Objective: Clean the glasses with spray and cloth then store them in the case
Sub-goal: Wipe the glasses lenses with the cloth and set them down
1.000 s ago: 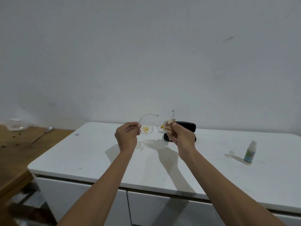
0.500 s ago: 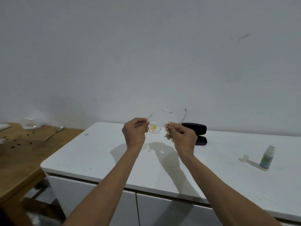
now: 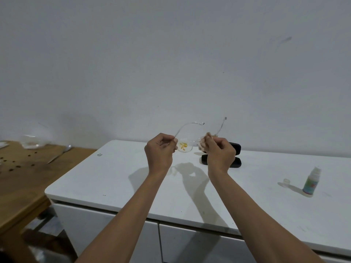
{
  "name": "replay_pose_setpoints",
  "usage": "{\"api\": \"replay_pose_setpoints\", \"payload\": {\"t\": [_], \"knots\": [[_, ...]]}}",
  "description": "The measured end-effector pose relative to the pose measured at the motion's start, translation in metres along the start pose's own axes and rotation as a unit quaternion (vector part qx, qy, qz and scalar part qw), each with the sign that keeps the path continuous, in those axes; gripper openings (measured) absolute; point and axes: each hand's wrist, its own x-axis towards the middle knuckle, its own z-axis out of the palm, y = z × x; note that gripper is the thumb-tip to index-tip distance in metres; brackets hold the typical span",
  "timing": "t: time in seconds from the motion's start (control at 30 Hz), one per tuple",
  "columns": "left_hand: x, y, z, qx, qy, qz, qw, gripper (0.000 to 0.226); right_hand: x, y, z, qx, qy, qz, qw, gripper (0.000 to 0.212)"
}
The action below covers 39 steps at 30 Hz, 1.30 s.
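Observation:
I hold clear-framed glasses [image 3: 185, 147] in the air above the white cabinet top [image 3: 133, 179], temples pointing away from me. Yellow smears sit on the left lens. My left hand [image 3: 160, 151] pinches the frame at its left hinge. My right hand [image 3: 220, 151] pinches a small pale cloth [image 3: 204, 142] against the right lens, which it mostly hides. Behind my right hand, the black glasses case [image 3: 234, 155] lies open on the top. The small spray bottle [image 3: 311, 182] stands at the right, uncapped, with its clear cap [image 3: 286, 181] beside it.
A wooden table [image 3: 24, 177] with dark specks, a clear plastic bag [image 3: 31, 142] and a spoon [image 3: 58, 154] stands to the left, lower than the cabinet. A plain wall rises right behind the cabinet. Drawer fronts [image 3: 190, 243] sit below its front edge.
My view shifted, so the cabinet and bottle sit further right in frame. The glasses stay held between both hands; the right hand keeps working the cloth on the right lens.

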Motion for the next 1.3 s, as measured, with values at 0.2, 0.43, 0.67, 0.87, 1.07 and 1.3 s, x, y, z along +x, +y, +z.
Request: {"api": "replay_pose_setpoints", "payload": {"t": [0.2,0.43,0.67,0.87,1.07,1.3], "knots": [[-0.006,0.013,0.013,-0.020,0.020,0.029,0.999,0.010,-0.004,-0.009,0.014,0.061,-0.024,0.023,0.998,0.019],[0.006,0.006,-0.003,-0.009,0.036,0.009,0.999,0.008,0.007,-0.016,-0.024,-0.040,-0.263,0.011,0.964,0.008],[0.000,0.003,-0.011,-0.010,0.032,-0.003,0.999,0.006,0.002,-0.019,-0.031,-0.046,-0.179,-0.019,0.983,0.006],[-0.012,0.018,0.005,-0.057,0.029,0.002,0.998,0.007,-0.001,-0.025,-0.003,0.073,-0.069,0.014,0.995,0.018],[-0.015,0.026,0.017,-0.060,0.052,0.022,0.997,0.007,-0.006,-0.027,0.002,0.117,-0.094,0.021,0.988,0.017],[-0.010,0.020,0.013,-0.039,0.064,0.010,0.997,0.016,0.004,-0.024,-0.016,-0.016,-0.198,-0.012,0.980,0.006]]}}
